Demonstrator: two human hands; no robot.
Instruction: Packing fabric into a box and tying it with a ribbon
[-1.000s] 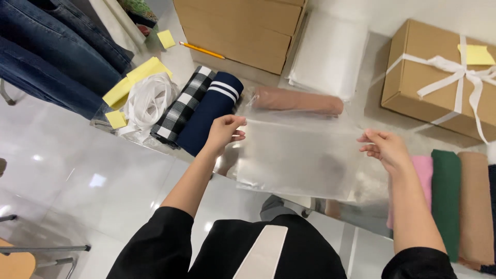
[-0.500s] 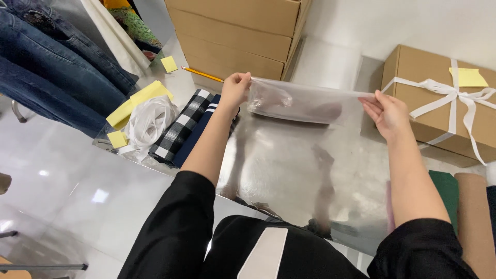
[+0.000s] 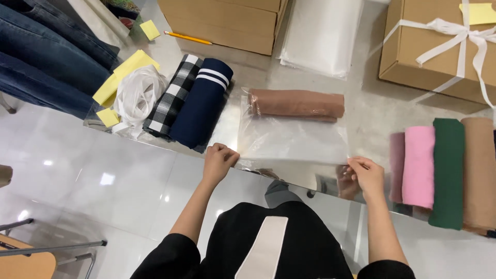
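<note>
Clear bag (image 3: 292,137) with a rolled brown cloth (image 3: 295,104) inside, lying flat on the shiny table (image 3: 372,103).

The roll sits at the bag's far end, at 12 o'clock; the near edge is pinched at both corners, the left hand (image 3: 219,161) with fingers closed on the corner at 8 o'clock, the right hand (image 3: 367,173) gripping the corner at 4 o'clock. At 9 o'clock lie a navy roll (image 3: 202,102) and a checked roll (image 3: 169,97), touching. At 3 o'clock lie pink (image 3: 419,165), green (image 3: 447,170) and tan rolls (image 3: 478,173). At 1 o'clock sits a ribbon-tied cardboard box (image 3: 439,51).
</note>
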